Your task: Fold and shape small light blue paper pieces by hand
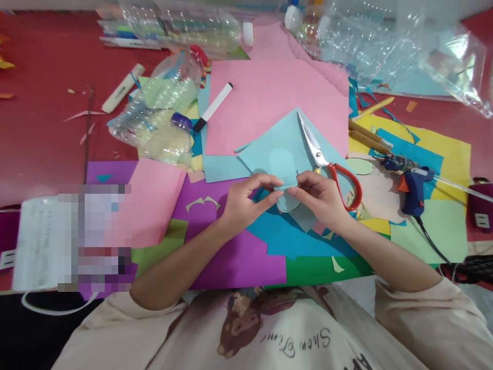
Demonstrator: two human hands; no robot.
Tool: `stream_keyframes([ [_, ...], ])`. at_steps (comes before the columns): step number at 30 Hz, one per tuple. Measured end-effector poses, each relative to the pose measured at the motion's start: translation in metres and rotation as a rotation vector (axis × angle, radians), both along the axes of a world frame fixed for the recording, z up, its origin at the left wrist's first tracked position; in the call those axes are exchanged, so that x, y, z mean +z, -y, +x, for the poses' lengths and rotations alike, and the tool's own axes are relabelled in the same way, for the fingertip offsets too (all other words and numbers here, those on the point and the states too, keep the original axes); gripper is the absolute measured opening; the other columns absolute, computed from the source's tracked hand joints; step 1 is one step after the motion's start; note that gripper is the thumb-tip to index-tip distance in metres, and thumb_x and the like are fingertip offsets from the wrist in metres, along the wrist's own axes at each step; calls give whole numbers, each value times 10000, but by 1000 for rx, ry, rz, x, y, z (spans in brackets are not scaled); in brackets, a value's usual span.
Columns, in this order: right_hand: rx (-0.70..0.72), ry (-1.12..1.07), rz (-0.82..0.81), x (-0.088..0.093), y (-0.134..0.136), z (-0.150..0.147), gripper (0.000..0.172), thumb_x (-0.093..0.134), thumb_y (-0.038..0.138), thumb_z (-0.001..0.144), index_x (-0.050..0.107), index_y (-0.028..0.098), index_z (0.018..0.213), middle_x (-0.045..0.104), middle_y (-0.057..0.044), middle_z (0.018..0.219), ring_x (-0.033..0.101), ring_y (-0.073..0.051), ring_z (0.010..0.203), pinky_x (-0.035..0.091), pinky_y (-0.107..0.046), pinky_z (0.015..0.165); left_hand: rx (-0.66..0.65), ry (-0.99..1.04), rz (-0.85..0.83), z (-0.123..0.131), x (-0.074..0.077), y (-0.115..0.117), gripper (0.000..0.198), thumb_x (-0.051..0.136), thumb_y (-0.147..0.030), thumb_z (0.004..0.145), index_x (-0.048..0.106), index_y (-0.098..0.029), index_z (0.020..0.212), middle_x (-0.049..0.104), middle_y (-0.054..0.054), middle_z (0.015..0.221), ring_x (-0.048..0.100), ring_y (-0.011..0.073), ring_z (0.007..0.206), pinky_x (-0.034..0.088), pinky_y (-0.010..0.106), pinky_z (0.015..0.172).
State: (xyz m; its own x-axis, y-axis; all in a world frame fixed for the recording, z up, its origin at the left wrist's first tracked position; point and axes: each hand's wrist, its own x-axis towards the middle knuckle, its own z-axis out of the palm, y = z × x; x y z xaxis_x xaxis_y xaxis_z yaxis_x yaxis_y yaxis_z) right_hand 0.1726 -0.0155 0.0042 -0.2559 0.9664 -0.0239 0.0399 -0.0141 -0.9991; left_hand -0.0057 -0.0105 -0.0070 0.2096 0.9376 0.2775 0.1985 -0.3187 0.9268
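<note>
Between my two hands is a small light-blue paper cutout with a rounded top, its lower edge folded. My left hand pinches the fold at its left end with thumb and forefinger. At the right end, my right hand pinches the same fold. Under and behind the hands lies a larger light-blue sheet. Red-handled scissors rest on that sheet, closed, just beyond my right hand. A white piece with a dark outline shows below the fingers.
A blue glue gun with its cord lies at the right. Crumpled plastic bottles are at the left and along the back. A white marker rests on pink paper. Purple sheets and scraps spread over the red table.
</note>
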Motion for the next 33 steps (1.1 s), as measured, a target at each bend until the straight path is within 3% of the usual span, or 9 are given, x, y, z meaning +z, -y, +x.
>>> stream_keyframes([
  [14, -4, 35, -8, 7, -1, 0, 302, 652, 423, 818, 492, 195, 700, 392, 56, 598, 346, -72, 529, 301, -230, 468, 18, -44, 35, 0, 1, 1, 208, 675, -386, 817, 678, -177, 826, 713, 13, 736, 660, 100, 651, 542, 188, 622],
  [33, 24, 58, 13, 8, 0, -2, 311, 654, 417, 819, 500, 194, 668, 398, 49, 598, 339, -75, 522, 288, -242, 461, 14, -12, -3, 1, 5, 2, 167, 637, -318, 841, 642, -180, 748, 693, 1, 678, 655, 98, 612, 538, 192, 608],
])
